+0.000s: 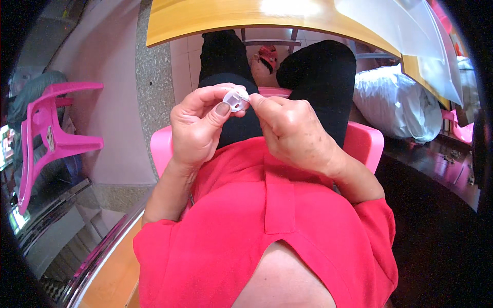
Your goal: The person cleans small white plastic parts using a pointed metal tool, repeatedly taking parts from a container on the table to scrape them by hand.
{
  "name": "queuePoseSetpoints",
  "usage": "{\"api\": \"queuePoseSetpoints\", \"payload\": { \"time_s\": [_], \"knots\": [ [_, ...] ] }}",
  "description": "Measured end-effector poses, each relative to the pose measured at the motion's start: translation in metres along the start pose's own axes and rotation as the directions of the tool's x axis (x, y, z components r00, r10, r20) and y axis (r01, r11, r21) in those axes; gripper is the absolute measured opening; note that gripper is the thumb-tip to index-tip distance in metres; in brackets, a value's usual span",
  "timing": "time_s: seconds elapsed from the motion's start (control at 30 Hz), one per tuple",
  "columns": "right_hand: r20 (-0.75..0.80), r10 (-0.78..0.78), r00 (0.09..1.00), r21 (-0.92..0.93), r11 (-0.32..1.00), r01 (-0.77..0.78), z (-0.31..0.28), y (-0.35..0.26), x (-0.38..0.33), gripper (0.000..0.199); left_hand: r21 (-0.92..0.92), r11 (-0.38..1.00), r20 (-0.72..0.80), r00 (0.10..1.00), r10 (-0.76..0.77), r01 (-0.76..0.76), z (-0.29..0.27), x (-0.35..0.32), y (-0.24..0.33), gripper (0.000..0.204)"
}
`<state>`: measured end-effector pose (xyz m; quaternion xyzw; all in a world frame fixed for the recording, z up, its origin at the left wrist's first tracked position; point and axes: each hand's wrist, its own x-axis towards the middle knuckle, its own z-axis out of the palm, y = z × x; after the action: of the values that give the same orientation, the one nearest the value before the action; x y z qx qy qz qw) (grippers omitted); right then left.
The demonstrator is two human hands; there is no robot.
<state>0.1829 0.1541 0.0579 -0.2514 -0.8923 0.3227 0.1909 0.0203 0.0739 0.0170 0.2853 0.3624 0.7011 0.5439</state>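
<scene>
Above my lap, my left hand (201,115) pinches a small round white plastic piece (235,101) between thumb and fingers. Its face carries a raised part and a small dark slot. My right hand (292,126) is closed, with its thumb and forefinger meeting at the right edge of the round piece. A thin, pale bit shows at those fingertips; its kind is too small to make out. The curled fingers hide the inside of the right hand.
A yellow wooden table (205,18) stands just beyond my knees, with translucent sheeting (411,41) over its right end. Large white plastic bags (398,102) lie at the right. I sit on a pink chair (365,146); another pink plastic chair (61,138) is at the left.
</scene>
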Motion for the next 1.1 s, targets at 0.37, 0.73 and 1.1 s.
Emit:
{"api": "queuePoseSetpoints", "payload": {
  "time_s": [0.37, 0.73, 1.1],
  "knots": [
    [0.387, 0.03, 0.921, -0.047, 0.999, -0.013, -0.018, 0.009, 0.011, 0.014, 0.15, 0.989, 0.094, 0.996, 0.001, -0.015, -0.003, -0.002, -0.005, 0.016],
    [0.209, 0.07, 0.975, -0.227, 0.974, -0.022, -0.015, -0.001, 0.004, 0.018, -0.069, 0.985, -0.036, 0.987, -0.159, 0.156, 0.0, 0.007, -0.007, 0.02],
    [0.236, 0.087, 0.968, -0.301, 0.953, -0.012, -0.011, 0.0, 0.005, 0.019, 0.065, 0.991, -0.073, 0.991, -0.112, 0.117, -0.001, 0.003, -0.013, 0.024]
  ]
}}
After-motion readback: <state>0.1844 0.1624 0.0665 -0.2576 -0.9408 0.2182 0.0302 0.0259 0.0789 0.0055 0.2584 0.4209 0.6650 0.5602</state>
